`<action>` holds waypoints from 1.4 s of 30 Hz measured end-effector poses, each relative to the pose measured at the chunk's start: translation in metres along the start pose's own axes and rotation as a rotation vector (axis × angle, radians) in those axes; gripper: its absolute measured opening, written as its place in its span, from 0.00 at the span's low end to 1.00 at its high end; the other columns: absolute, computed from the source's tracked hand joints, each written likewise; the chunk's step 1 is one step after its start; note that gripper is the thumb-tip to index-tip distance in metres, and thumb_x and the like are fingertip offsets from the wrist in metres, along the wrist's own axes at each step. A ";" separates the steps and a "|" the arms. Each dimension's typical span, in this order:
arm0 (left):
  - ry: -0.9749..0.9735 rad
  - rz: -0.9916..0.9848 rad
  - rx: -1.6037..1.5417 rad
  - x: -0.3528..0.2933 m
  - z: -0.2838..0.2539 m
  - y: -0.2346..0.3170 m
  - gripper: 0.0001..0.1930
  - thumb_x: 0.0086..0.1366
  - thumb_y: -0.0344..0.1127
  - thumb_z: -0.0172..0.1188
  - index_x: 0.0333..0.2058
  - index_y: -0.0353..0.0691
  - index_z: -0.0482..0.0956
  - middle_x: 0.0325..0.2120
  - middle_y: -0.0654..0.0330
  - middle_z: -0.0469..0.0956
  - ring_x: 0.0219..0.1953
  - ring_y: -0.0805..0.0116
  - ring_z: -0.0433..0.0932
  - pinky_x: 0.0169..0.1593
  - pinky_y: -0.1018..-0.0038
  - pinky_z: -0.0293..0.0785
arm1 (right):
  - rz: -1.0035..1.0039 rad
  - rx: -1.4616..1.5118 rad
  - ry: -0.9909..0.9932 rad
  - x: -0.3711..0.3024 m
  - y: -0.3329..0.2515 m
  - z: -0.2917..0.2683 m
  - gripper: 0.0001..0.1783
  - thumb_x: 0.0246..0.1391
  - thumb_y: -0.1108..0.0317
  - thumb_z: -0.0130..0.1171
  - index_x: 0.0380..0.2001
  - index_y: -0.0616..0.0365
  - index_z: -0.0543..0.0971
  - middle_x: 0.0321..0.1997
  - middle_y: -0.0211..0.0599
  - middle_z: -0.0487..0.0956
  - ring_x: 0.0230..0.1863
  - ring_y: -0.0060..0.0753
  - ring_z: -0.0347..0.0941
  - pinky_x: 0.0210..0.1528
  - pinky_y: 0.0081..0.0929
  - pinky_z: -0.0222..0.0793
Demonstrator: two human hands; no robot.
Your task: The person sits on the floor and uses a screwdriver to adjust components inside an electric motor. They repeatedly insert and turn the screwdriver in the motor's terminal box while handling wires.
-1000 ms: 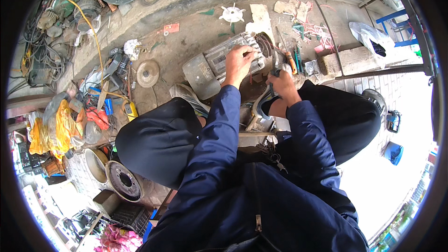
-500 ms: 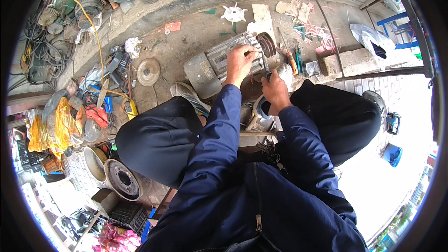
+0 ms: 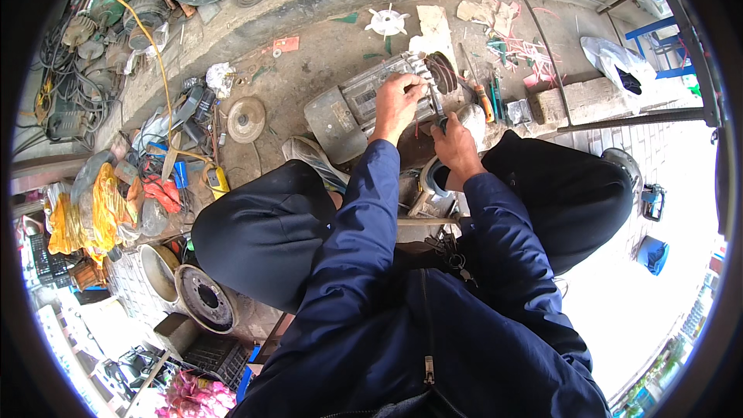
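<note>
A grey electric motor (image 3: 364,101) with a ribbed casing lies on the ground between my feet, its grooved pulley (image 3: 441,73) at the far right end. At the motor's pulley end, my left hand (image 3: 397,106) is closed, thumb and fingertips pinched together; what they hold is too small to make out. My right hand (image 3: 458,149), just right of the motor, wraps round the dark handle of a slim tool (image 3: 439,112) whose metal shaft points up toward the pulley end. Its tip is hard to see, so its exact kind is unclear.
Right of the pulley lies an orange-handled screwdriver (image 3: 484,102), near a wooden beam (image 3: 576,101). Beyond the motor are a white fan wheel (image 3: 387,22) and cardboard (image 3: 435,31). A round metal cover (image 3: 246,119), tools and old motors (image 3: 139,11) crowd the left.
My right hand and its tool have shifted very slightly to the left. The left hand keeps its pinch at the same end of the motor.
</note>
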State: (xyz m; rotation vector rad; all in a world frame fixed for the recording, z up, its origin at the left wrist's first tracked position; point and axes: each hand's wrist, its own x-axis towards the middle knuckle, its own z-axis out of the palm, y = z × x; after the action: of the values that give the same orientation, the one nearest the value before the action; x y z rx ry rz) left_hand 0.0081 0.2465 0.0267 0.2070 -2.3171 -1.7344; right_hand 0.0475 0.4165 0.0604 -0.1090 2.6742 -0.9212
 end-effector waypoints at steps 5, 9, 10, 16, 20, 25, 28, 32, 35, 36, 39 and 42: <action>-0.013 -0.022 -0.030 0.000 -0.003 0.006 0.06 0.66 0.26 0.70 0.42 0.35 0.88 0.37 0.58 0.86 0.38 0.71 0.83 0.44 0.73 0.79 | 0.010 0.025 -0.016 0.002 0.004 0.001 0.28 0.64 0.57 0.61 0.55 0.72 0.73 0.44 0.75 0.82 0.50 0.76 0.79 0.55 0.57 0.75; -0.007 -0.061 -0.212 -0.007 -0.006 0.010 0.07 0.68 0.27 0.69 0.44 0.36 0.89 0.36 0.60 0.86 0.38 0.74 0.81 0.45 0.75 0.78 | 0.018 0.151 -0.022 0.003 0.002 0.004 0.26 0.63 0.56 0.62 0.49 0.73 0.76 0.41 0.75 0.82 0.48 0.76 0.80 0.52 0.58 0.75; -0.002 -0.074 -0.199 -0.009 -0.007 0.009 0.08 0.68 0.27 0.68 0.45 0.36 0.89 0.37 0.60 0.86 0.38 0.74 0.81 0.45 0.76 0.77 | -0.005 0.173 -0.027 0.002 0.000 0.005 0.25 0.62 0.56 0.62 0.47 0.73 0.77 0.39 0.73 0.83 0.47 0.74 0.80 0.51 0.57 0.76; 0.013 -0.108 -0.272 -0.017 -0.010 0.000 0.12 0.73 0.28 0.65 0.52 0.34 0.88 0.45 0.61 0.87 0.44 0.77 0.81 0.50 0.77 0.78 | -0.039 0.306 -0.121 0.000 -0.011 0.000 0.20 0.60 0.57 0.63 0.33 0.70 0.81 0.30 0.54 0.86 0.37 0.57 0.85 0.44 0.46 0.79; 0.027 -0.198 -0.427 -0.019 -0.009 -0.001 0.12 0.73 0.26 0.65 0.52 0.33 0.87 0.45 0.61 0.87 0.43 0.77 0.82 0.50 0.77 0.79 | -0.078 0.371 -0.214 0.005 -0.013 -0.009 0.20 0.59 0.58 0.65 0.31 0.69 0.81 0.28 0.50 0.87 0.36 0.50 0.86 0.43 0.42 0.79; 0.042 -0.257 -0.427 -0.019 -0.011 0.001 0.12 0.72 0.22 0.62 0.52 0.32 0.87 0.43 0.61 0.88 0.43 0.77 0.82 0.48 0.77 0.80 | -0.100 0.365 -0.316 0.009 -0.018 -0.015 0.13 0.62 0.64 0.64 0.39 0.66 0.83 0.30 0.38 0.86 0.33 0.29 0.81 0.40 0.30 0.75; 0.080 -0.249 -0.380 -0.017 -0.010 0.002 0.13 0.72 0.21 0.60 0.51 0.32 0.88 0.41 0.62 0.88 0.41 0.77 0.82 0.47 0.77 0.80 | -0.121 0.403 -0.295 0.008 -0.023 -0.019 0.16 0.61 0.62 0.64 0.35 0.69 0.82 0.29 0.42 0.86 0.34 0.36 0.83 0.41 0.34 0.77; 0.107 -0.265 -0.380 -0.016 -0.009 0.004 0.12 0.71 0.20 0.60 0.49 0.33 0.88 0.41 0.62 0.88 0.38 0.79 0.81 0.44 0.79 0.79 | -0.009 0.582 -0.417 0.007 -0.027 -0.030 0.14 0.62 0.64 0.64 0.36 0.69 0.83 0.33 0.42 0.88 0.32 0.33 0.81 0.37 0.32 0.75; 0.104 -0.202 -0.394 -0.015 -0.009 0.005 0.11 0.72 0.22 0.60 0.48 0.31 0.88 0.39 0.62 0.88 0.37 0.78 0.82 0.43 0.78 0.81 | 0.118 0.727 -0.615 0.003 -0.028 -0.038 0.14 0.66 0.63 0.63 0.47 0.63 0.81 0.39 0.36 0.88 0.27 0.22 0.73 0.30 0.23 0.67; 0.115 -0.195 -0.430 -0.015 -0.008 0.005 0.10 0.73 0.23 0.61 0.48 0.32 0.89 0.39 0.63 0.88 0.37 0.79 0.81 0.42 0.80 0.79 | 0.129 0.799 -0.668 0.000 -0.028 -0.040 0.14 0.66 0.65 0.62 0.49 0.62 0.80 0.41 0.37 0.88 0.27 0.20 0.71 0.29 0.22 0.65; 0.085 -0.244 -0.478 -0.013 -0.010 0.005 0.11 0.73 0.21 0.60 0.49 0.32 0.88 0.42 0.61 0.89 0.39 0.78 0.82 0.44 0.80 0.79 | 0.198 0.983 -0.714 -0.003 -0.030 -0.041 0.13 0.65 0.67 0.62 0.49 0.61 0.80 0.42 0.38 0.88 0.27 0.20 0.71 0.28 0.21 0.63; 0.093 -0.272 -0.447 -0.014 -0.010 0.005 0.10 0.73 0.22 0.61 0.49 0.31 0.88 0.41 0.62 0.88 0.39 0.79 0.82 0.44 0.80 0.79 | 0.225 1.078 -0.702 0.000 -0.034 -0.037 0.12 0.64 0.67 0.63 0.46 0.63 0.81 0.40 0.39 0.88 0.27 0.21 0.72 0.26 0.23 0.63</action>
State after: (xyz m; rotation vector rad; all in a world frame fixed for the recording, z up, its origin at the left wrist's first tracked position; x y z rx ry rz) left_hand 0.0245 0.2419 0.0329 0.5240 -1.8419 -2.2647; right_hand 0.0349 0.4115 0.1083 0.0982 1.3017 -1.6947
